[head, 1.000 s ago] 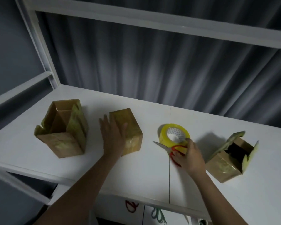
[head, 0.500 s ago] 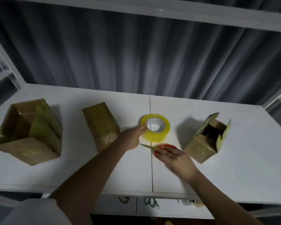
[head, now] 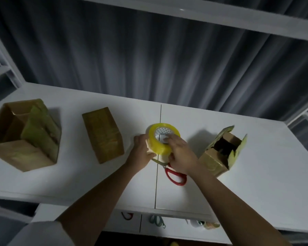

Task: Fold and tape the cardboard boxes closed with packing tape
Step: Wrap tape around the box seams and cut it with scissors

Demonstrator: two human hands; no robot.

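From the head view, the tape roll (head: pixel 163 139) is tilted up near the table (head: pixel 256 183) centre, between the closed box (head: pixel 103 137) to the left and the open box (head: pixel 222 153) to the right; the left hand (head: pixel 142 151) grips its left rim, and the right hand (head: pixel 180 153) holds its right side with fingers over the core. The roll looks stiff and fairly light but slick, so it's best held through the core. Red scissors (head: pixel 174 174) lie just nearer.

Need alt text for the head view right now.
Both hands, left and right, hold a yellow tape roll over red scissors on a white table. A closed box sits between two open boxes, left and right.
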